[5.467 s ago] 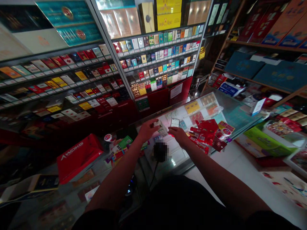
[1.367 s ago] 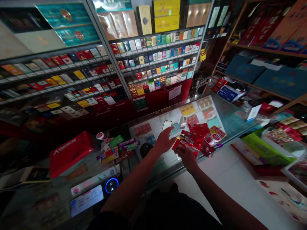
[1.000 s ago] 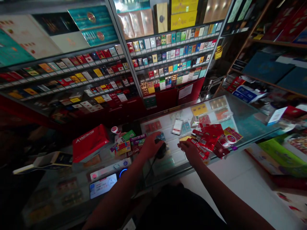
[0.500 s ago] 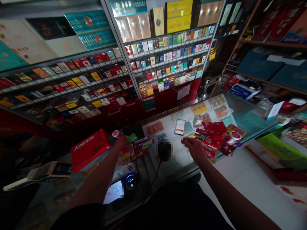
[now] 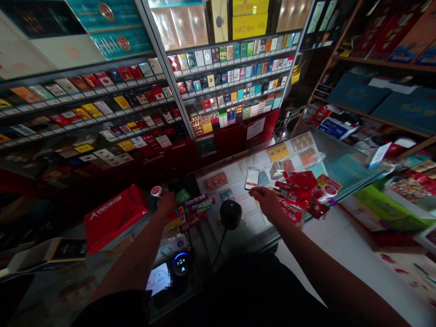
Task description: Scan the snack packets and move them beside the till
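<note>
My right hand reaches over the glass counter, its fingers pinched together at the lower edge of a phone with a lit white screen. The phone lies flat on the counter. My left hand is low among small packets, between a round white tub with a red label and a green packet. Its fingers are hidden in shadow. Purple and green candy sticks lie just right of that hand. Beside my right hand is a pile of red packets.
A black scanner on a cord stands between my arms. A red box sits to the left, near a lit payment display. Another white tub rests by the red packets. Shelves of cigarette packs line the back.
My right hand has moved forward and left until its fingertips meet the phone. My left hand stays beside the tub. The view has shifted slightly.
</note>
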`<action>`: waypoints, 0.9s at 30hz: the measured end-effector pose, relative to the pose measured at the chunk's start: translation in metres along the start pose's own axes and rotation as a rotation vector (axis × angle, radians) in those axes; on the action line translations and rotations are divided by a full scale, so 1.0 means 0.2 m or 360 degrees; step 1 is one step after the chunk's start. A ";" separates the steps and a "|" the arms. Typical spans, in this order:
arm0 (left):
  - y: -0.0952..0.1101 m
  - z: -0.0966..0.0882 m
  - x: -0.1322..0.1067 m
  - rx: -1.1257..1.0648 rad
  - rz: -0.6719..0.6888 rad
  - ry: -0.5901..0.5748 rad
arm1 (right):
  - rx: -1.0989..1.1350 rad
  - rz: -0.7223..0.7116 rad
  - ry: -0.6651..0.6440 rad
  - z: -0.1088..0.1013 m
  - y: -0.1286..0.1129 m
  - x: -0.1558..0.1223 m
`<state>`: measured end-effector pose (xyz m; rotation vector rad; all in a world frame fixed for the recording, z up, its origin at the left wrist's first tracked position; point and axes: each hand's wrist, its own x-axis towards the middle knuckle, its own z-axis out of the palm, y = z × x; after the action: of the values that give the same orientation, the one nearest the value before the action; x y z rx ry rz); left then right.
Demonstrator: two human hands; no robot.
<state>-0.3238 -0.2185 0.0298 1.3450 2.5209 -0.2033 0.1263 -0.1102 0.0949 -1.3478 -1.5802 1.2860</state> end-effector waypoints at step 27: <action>0.74 -0.72 -0.51 -0.0363 0.1138 0.0642 | -0.0850 -0.0993 -0.0544 0.40 -0.56 0.17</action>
<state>-0.1726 -0.1806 0.1998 2.2317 2.0555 0.5274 0.0110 -0.0935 0.1753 -0.8034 -2.4551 0.7504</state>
